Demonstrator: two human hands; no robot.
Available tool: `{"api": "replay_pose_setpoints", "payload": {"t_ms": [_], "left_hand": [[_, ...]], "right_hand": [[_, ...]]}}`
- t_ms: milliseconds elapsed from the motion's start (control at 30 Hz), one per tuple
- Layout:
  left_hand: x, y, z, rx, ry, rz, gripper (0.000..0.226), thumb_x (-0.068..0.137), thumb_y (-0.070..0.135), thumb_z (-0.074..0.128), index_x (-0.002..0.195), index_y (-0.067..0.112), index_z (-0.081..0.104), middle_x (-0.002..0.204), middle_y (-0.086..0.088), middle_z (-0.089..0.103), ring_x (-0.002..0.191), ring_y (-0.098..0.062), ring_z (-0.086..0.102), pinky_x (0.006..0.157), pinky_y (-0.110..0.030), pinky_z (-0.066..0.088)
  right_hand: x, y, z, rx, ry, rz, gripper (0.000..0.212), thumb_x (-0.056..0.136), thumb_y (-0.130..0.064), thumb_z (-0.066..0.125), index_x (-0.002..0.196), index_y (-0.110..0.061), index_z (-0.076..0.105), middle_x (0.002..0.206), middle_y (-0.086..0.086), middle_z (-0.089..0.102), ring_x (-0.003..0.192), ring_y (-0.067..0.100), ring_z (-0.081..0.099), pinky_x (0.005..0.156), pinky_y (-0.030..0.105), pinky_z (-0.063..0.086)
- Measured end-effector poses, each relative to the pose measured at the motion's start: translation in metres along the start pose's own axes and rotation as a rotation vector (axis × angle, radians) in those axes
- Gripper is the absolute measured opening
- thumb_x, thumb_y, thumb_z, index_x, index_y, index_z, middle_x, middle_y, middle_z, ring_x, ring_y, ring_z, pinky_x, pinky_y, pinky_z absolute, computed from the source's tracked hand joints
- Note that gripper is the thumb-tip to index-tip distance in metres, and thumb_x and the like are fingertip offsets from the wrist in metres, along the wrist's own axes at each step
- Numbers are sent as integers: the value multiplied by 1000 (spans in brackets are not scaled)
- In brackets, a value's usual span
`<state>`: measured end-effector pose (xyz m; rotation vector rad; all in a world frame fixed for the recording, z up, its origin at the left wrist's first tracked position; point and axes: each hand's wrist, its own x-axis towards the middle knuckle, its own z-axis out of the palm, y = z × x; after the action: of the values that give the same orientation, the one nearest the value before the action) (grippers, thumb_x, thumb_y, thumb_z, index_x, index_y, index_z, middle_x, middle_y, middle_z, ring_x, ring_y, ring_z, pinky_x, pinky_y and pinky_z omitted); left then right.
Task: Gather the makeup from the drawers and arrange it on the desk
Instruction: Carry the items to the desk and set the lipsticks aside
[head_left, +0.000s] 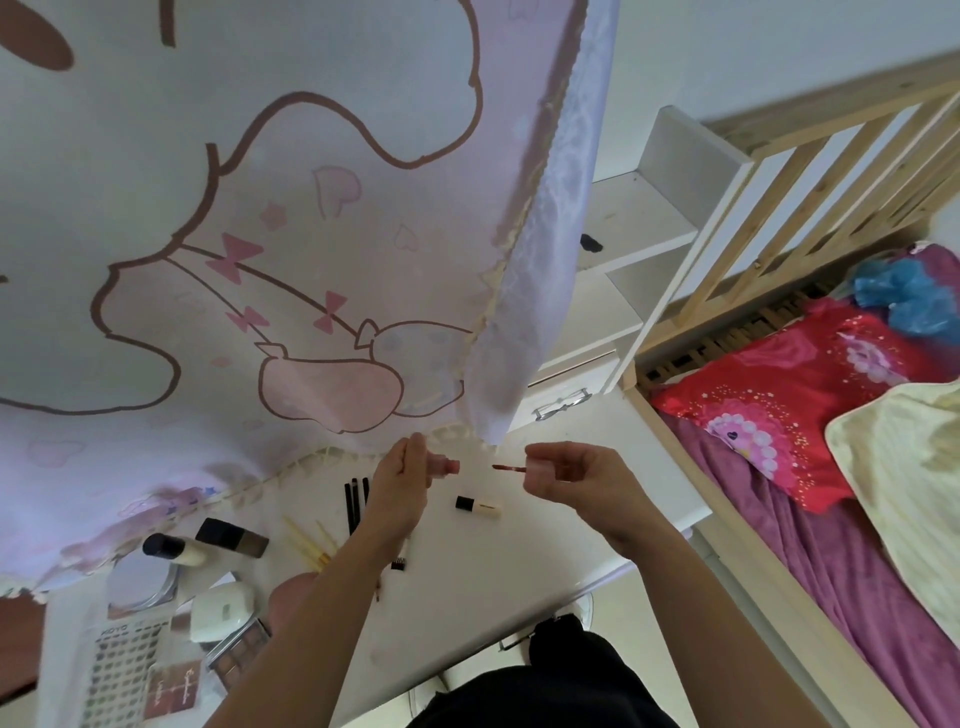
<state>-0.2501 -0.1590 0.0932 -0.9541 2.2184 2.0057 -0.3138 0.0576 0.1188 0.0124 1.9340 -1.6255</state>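
Over the white desk (519, 561), my left hand (402, 480) grips a small pink lip-gloss tube (448, 466). My right hand (563, 475) holds the tube's cap with its red-tipped applicator wand (508, 468) pointing left at the tube's mouth, a short gap between them. Below them lies a cream lipstick with a black cap (479, 505). Three black pencils (355, 501) lie side by side to the left. Further left are a dark square bottle (232, 537), a cream bottle with a dark cap (174, 549), yellow sticks (311, 543), a white compact (222, 608) and an eyeshadow palette (240, 652).
A pink cartoon-print curtain (260, 260) hangs over the back of the desk. White shelves and a closed drawer with a metal handle (562, 402) stand behind. A wooden bed (810, 467) with red and purple bedding is at the right. A round mirror (137, 579) lies at the left.
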Motion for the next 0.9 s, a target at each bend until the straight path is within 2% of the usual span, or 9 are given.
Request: {"api": "replay_pose_setpoints", "payload": {"t_ms": [100,167,233,333,467,600,700,800,900], "left_hand": [[-2,1,-1,-144,-53,-30,45,106,40,32,100,3,57,70,7,70,64,-12,39,59,-26,34],[-1,-6,-1,-235,-151,-62,55,105,44,33,108,-1,64,57,11,51,61,-14,31,61,-28,33],[1,-16,1,-303,-247,-107,53,101,49,38,109,10,73,65,2,38,64,-16,32,67,-30,36],[-4,-24,15,-357,-356,-162,39,98,45,51,110,18,76,78,-2,47,72,-14,43,71,-30,40],[-10,-32,45,-289,-427,-163,31,88,45,68,90,15,76,93,1,68,84,-13,52,77,-30,41],[-4,-38,87,-183,-340,-114,36,89,45,69,102,11,72,100,-6,75,74,-12,58,73,-29,50],[9,-46,123,-154,-245,-128,39,91,43,66,103,6,67,93,-8,75,77,-18,68,76,-32,59],[30,-62,159,-64,-123,-126,30,90,39,68,98,10,63,83,0,74,79,-20,73,83,-46,59],[56,-71,188,-17,13,-164,21,86,32,72,97,17,62,84,7,72,75,-16,73,79,-42,60]], "right_hand": [[-1,6,-9,74,34,21,36,74,-10,86,107,-22,77,99,4,77,104,24,71,107,43,49],[-5,11,-14,109,71,45,34,77,-18,85,109,-22,75,103,2,77,106,20,70,108,38,46],[-10,19,-20,173,102,71,26,81,-25,82,106,-18,76,107,8,75,107,21,70,106,33,47],[-15,32,-31,420,156,135,32,86,-25,75,112,-6,73,105,7,73,98,18,71,87,24,55],[-11,53,-55,444,229,198,36,84,-29,75,117,-15,73,87,-11,63,77,6,54,71,22,44],[13,65,-80,380,284,179,26,87,-18,76,111,-9,75,87,-6,68,81,11,55,81,25,48],[43,75,-100,146,304,159,20,84,-26,79,103,-19,78,91,-6,75,81,11,67,89,28,54],[79,87,-114,-76,327,136,14,83,-32,79,97,-29,78,86,-11,77,79,10,73,77,24,52],[114,99,-124,-259,322,87,13,83,-38,76,93,-31,77,80,-17,75,75,1,71,74,19,50]]}}
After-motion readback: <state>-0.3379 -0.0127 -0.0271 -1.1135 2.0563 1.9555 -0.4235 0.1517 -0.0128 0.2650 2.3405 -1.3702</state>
